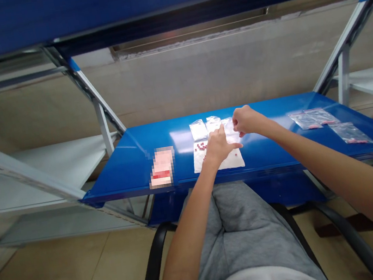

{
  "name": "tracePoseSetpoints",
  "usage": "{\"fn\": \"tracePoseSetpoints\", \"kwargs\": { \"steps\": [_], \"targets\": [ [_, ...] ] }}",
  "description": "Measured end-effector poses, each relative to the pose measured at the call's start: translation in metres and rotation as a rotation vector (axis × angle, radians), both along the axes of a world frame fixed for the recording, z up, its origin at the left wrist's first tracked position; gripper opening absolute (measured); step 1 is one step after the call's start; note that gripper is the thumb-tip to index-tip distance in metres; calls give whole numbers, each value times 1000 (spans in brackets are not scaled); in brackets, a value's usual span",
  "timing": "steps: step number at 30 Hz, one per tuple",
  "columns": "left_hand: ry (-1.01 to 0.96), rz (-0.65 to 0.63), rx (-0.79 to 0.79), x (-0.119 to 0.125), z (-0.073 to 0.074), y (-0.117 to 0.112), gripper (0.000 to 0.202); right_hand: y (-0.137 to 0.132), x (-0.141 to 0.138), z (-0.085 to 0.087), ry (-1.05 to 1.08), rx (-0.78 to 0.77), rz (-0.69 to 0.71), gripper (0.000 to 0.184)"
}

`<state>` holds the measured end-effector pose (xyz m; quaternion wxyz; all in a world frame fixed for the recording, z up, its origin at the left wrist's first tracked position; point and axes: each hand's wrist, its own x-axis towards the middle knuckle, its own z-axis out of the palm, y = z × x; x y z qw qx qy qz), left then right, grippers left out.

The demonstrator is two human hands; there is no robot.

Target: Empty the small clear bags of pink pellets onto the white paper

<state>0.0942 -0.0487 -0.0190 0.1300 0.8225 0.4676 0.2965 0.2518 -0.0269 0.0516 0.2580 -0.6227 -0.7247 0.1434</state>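
- The left hand [218, 145] is over the white sheet [200, 167], palm down, fingers pointing away from the body; its grip is wide, the thumb spread out to the right
- The right hand [246, 121] is just beyond the sheet's far right corner, fingers curled in at the edge of a clear bag [228, 127]; cannot tell whether its grip has hold of that edge
- The sheet lies flat near the front edge of the blue counter [273, 157], in front of the person
- Small red beads [202, 146] are on the sheet, most of them in a loose scatter on its far left part, a few close to the left hand
- A lone bead [236, 154] is on the sheet's right side, below the left thumb
- Two more clear pouches [198, 130] lie flat behind the sheet, in a row with the clear bag and to its left
- Well apart to the right, three filled packs [351, 133] lie on the counter, clear with red along their near ends; two are side by side, the third nearer the front
- A pink item [162, 167], blurred out, lies on the counter left of the sheet
- Grey trousers [249, 229] show below, between black armrests [155, 266]
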Motion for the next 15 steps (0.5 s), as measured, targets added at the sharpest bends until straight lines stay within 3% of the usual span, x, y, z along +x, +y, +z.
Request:
{"fn": "tracePoseSetpoints", "kwargs": {
  "steps": [9, 15],
  "targets": [
    [-10, 90, -10, 9, -12, -3, 96, -18, -24, 24, -507, -221, 20, 6],
    [-12, 117, 8, 9, -16, -5, 86, -21, -29, 33, -573, -283, 25, 3]
  ]
}}
